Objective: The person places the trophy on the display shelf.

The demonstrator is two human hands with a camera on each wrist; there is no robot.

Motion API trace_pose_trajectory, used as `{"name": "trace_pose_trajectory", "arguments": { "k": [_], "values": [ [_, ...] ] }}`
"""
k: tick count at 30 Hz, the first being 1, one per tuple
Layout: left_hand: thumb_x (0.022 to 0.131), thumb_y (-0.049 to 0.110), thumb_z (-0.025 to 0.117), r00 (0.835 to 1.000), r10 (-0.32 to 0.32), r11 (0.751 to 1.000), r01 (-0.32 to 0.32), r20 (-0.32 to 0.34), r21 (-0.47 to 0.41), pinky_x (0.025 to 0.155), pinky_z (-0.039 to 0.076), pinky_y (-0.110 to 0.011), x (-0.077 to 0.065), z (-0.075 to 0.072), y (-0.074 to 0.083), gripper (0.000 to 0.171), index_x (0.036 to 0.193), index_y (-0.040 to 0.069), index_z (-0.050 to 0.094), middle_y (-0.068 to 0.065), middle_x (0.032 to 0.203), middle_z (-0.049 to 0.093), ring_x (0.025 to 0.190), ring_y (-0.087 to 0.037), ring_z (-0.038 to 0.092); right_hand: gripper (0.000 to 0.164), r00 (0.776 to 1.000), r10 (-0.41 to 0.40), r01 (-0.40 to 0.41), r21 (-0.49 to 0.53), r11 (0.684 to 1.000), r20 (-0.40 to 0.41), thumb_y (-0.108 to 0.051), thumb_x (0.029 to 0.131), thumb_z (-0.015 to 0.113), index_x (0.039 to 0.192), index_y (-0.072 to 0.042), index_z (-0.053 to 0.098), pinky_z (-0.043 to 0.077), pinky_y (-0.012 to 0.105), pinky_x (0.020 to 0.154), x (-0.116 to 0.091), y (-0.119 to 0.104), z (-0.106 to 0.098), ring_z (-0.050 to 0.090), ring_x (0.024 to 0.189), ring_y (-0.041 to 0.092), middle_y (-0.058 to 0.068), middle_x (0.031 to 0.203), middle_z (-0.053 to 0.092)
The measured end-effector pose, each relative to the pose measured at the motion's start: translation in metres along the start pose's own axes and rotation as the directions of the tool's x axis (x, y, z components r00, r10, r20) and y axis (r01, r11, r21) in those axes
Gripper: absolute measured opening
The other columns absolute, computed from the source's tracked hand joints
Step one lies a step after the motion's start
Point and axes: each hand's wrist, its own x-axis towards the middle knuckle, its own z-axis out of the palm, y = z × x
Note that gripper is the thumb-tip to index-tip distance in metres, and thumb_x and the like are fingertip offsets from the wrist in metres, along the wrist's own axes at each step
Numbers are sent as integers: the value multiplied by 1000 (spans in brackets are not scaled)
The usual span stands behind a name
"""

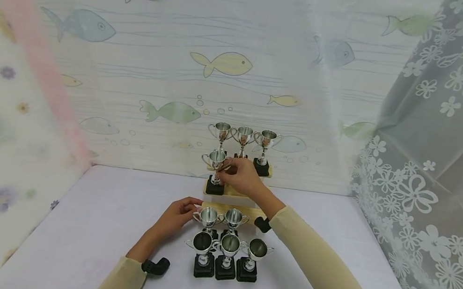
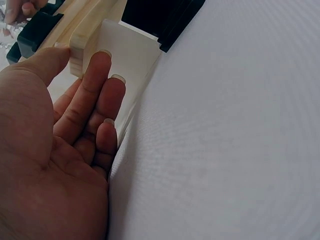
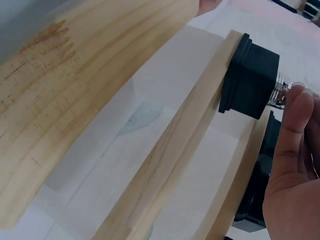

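Note:
My right hand [image 1: 242, 176] pinches the stem of a silver two-handled trophy cup [image 1: 216, 160]. Its black base [image 3: 252, 77] sits at the left end of the middle wooden shelf [image 3: 165, 145], as the right wrist view shows. Down to the left, my left hand [image 1: 177, 214] grips the end of the lowest wooden shelf [image 2: 77, 47], thumb on one side and fingers on the other. Beside those fingers, in the left wrist view, is a white side panel [image 2: 127, 50] of the stand.
Three trophies [image 1: 244, 136] stand in a row on the top shelf. In front of the stand, two trophies [image 1: 234, 218] stand behind a row of three more [image 1: 226, 257] on the white table [image 1: 122, 213]. A fish-patterned curtain [image 1: 227, 21] hangs behind.

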Motion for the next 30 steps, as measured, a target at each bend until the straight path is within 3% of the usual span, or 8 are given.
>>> {"name": "trace_pose_trajectory", "arguments": {
  "k": [10,18,30],
  "values": [
    [107,15,65,1000,-10,1000,10,0,7,75,45,-25,1,0,-1,30,135,4,66,-2,93,74,84,-15,65,13,1000,15,-14,25,1000,-10,-5,98,74,110,2,76,60,41,68,1,3,2,74,75,30,15,93,77],
    [107,7,61,1000,3,1000,-3,11,1,69,42,-24,2,-1,-5,30,136,1,65,-5,94,74,82,-16,62,15,999,34,-32,80,996,-23,-3,99,73,112,4,74,62,43,69,1,6,4,74,73,25,18,91,77],
    [107,12,64,1000,7,1000,-7,10,3,74,44,-24,1,-2,-3,30,136,3,65,-6,97,76,87,-19,66,18,999,3,3,117,993,-49,-3,99,74,116,4,71,62,45,71,2,12,6,75,77,29,20,95,77]
  ]
}}
